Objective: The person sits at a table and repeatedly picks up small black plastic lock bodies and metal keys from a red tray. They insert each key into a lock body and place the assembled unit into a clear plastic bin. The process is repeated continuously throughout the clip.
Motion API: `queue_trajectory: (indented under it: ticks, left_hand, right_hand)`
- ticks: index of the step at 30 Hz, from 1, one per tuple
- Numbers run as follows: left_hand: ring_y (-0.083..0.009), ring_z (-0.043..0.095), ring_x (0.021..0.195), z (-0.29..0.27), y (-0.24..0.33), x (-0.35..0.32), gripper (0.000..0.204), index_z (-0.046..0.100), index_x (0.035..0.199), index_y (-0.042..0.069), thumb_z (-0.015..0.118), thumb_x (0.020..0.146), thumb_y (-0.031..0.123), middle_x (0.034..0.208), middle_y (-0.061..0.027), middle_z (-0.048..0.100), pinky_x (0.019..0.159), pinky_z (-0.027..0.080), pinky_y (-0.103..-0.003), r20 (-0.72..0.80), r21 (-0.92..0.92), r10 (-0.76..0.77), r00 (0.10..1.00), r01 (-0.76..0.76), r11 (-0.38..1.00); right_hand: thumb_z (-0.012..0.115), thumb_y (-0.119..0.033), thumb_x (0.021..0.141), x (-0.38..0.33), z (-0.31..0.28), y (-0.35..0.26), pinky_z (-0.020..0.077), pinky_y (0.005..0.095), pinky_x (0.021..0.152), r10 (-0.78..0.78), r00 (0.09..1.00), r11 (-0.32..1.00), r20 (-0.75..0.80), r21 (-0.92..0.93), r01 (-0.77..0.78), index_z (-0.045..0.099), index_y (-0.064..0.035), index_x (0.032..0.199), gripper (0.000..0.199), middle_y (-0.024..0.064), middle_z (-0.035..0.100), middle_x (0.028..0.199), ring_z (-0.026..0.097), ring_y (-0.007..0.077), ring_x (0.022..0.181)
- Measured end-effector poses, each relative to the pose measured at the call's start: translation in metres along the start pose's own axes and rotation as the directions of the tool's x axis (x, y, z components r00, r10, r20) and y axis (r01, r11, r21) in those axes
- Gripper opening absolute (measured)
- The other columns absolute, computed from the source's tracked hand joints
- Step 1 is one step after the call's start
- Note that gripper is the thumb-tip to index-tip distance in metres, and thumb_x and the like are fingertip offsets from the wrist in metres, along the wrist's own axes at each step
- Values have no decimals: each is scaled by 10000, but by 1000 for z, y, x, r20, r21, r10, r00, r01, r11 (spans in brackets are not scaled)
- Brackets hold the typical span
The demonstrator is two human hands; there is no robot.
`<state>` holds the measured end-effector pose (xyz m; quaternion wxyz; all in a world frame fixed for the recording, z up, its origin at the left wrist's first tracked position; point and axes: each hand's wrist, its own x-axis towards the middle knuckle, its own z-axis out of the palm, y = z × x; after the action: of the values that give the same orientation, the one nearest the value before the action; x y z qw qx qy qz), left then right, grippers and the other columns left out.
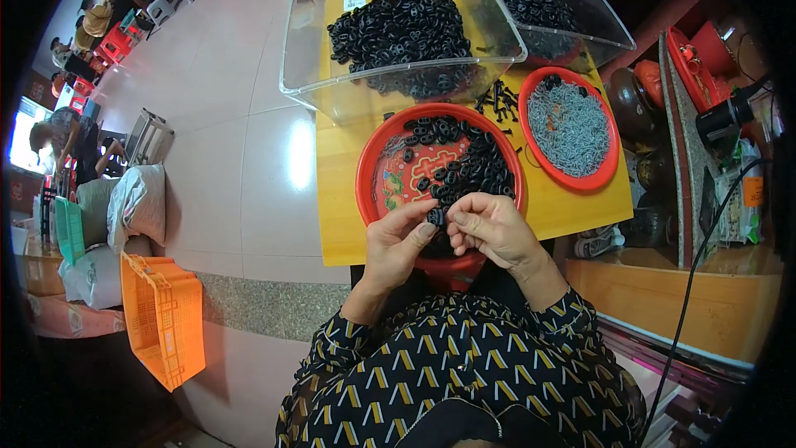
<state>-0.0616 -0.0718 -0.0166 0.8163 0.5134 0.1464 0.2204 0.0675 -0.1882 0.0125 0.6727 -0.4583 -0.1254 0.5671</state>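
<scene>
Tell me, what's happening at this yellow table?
A person's left hand is pinching a small black piece over a red tray partly filled with similar black pieces. The right hand is close beside it, fingertips together; whether they grip anything is hard to tell. Beyond the tray, a clear bin holds many more pieces, and a smaller red bowl holds silver screws.

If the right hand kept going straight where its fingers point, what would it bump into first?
Probably the small black piece that the left hand is pinching. The right hand points left towards it, and they're so close that I can't tell if they already touch.
</scene>
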Motion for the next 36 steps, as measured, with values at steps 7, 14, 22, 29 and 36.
queue_trajectory:
  ticks: [7,14,22,29,36]
  left_hand:
    - [-102,520,793,1,5,-12,362,516,1124,-30,601,774,1,900,-60,556,700,429,-224,55,312,59,997,-73,947]
    - [-164,553,674,-16,4,-10,291,546,1026,-39,609,742,-28,770,-98,566,612,441,-242,76,586,297,952,-284,759]
    - [-163,566,670,-19,-1,-11,246,562,973,-36,609,732,-43,785,-107,580,587,437,-242,19,547,355,935,-306,779]
    - [-238,576,706,-24,16,-9,226,577,922,-18,607,703,-64,808,-135,575,605,456,-290,111,738,428,897,-363,570]
    - [-270,477,700,-52,38,18,69,551,689,6,582,628,-1,714,-113,473,596,376,-355,238,957,412,879,-284,54]
  right_hand:
    - [578,-95,814,-6,12,-8,466,197,443,79,994,949,-76,-300,-98,560,-2,814,95,39,569,635,551,87,507]
    - [556,-130,814,35,-17,-145,485,235,503,-415,905,837,94,-352,420,552,1,765,140,86,583,685,567,125,559]
    - [569,-131,778,44,-14,-128,424,249,519,-583,813,348,-8,-906,241,602,-18,721,131,36,581,620,546,105,572]
    - [514,-43,698,59,-19,-56,460,398,688,-370,870,-422,325,-893,154,588,-11,746,94,161,508,818,507,310,857]
    - [524,-29,693,65,-25,-48,450,396,714,-323,899,-475,294,-872,115,582,-15,767,95,161,510,826,507,306,842]
